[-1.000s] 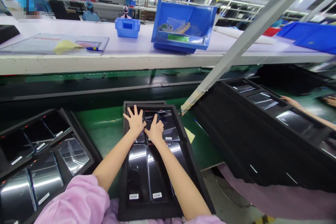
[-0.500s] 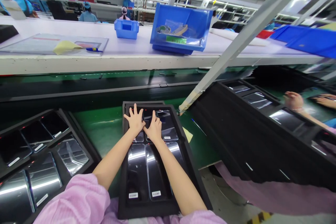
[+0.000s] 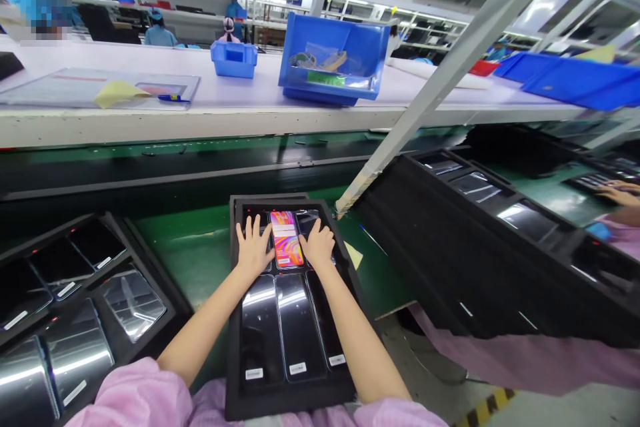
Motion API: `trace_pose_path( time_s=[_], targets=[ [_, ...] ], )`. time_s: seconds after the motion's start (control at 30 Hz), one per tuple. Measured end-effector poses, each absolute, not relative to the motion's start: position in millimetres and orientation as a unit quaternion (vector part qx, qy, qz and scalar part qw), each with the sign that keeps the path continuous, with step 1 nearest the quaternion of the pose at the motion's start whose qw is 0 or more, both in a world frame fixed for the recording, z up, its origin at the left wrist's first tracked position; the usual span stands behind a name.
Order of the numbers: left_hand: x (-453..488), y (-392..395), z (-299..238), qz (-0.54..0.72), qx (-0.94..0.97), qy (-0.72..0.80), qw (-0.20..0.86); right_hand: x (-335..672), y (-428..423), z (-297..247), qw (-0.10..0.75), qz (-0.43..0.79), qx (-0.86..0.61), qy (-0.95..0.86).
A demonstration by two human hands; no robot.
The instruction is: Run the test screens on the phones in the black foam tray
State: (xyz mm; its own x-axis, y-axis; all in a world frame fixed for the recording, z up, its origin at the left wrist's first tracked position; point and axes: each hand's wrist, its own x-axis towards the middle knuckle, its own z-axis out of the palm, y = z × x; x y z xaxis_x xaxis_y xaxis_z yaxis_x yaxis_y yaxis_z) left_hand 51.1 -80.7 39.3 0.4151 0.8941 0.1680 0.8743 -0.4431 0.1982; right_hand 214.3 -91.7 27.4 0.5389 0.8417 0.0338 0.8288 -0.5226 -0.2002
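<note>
Lying between left hand (image 3: 253, 250) at nine o'clock and right hand (image 3: 319, 245) at three, both spread over dark phones (image 3: 305, 216) and grasping nothing: one lit phone (image 3: 287, 240), middle of black tray's (image 3: 290, 398) upper row, long axis twelve-to-six, neither hand clearly nearer.

This looks like a factory workroom: black trays (image 3: 290, 403) of phones (image 3: 287, 240) set in rows lie beneath the hands (image 3: 253, 255) and to either side. Beyond the hands, blue bins (image 3: 234, 67) stand on a long white tabletop (image 3: 266, 90), with pale racks (image 3: 187, 12) and people (image 3: 161, 37) in caps (image 3: 155, 14) farther back.
</note>
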Motion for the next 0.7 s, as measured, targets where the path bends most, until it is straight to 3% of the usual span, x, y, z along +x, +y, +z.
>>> trace_pose_path(
  time_s=[0.23,0.47,0.7],
  targets=[
    [31.4,-120.2,36.7,0.137,0.819,0.557,0.004,219.1,-90.7,23.0,0.081,0.036,-0.868,-0.489],
    [32.8,-92.8,38.5,0.107,0.869,0.483,-0.010,220.7,-93.1,19.4,0.098,0.028,-0.862,-0.497],
    [26.4,-92.4,39.3,0.139,0.844,0.519,-0.009,218.5,-93.1,19.3,0.123,0.024,-0.861,-0.493]
  ],
)
